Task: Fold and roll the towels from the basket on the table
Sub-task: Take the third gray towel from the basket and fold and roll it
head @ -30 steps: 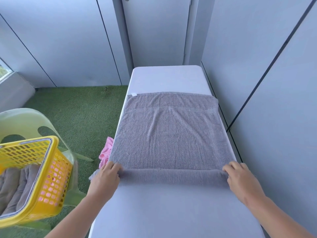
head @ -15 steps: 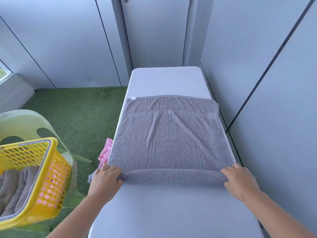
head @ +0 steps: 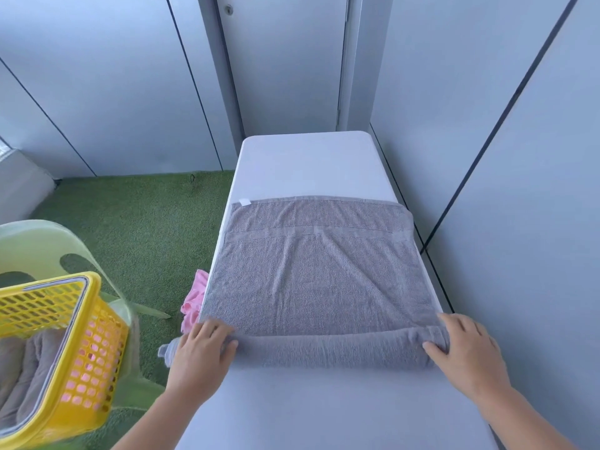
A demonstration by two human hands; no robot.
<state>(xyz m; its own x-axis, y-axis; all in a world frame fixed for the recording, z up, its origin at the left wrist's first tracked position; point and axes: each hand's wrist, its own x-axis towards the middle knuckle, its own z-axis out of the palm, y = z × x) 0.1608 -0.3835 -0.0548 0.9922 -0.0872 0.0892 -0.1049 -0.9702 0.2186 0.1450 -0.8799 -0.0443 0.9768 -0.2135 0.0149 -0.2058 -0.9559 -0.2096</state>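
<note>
Risk now is an uneven roll: the grey towel (head: 318, 274) lies flat on the white tabletop (head: 308, 160), and only its near edge is wound into a roll (head: 328, 350) that runs between the two hands. The left hand (head: 199, 349) has its fingers (head: 214, 331) curled over the left end of the roll, and the right hand (head: 464, 349) presses its fingers (head: 451, 326) on the right end; both are half closed on the cloth, not clenched. A loose tail of towel sticks out just behind the left fingers, past the tabletop edge, so I judge that this end could slip off or wind loose and make a cone. Pushing one hand faster would skew it too.

Compared with one second ago, the roll is thicker and lies further forward, and less flat towel remains beyond the fingers. The yellow basket (head: 94, 362) stands well to the left of the left fingers.
</note>
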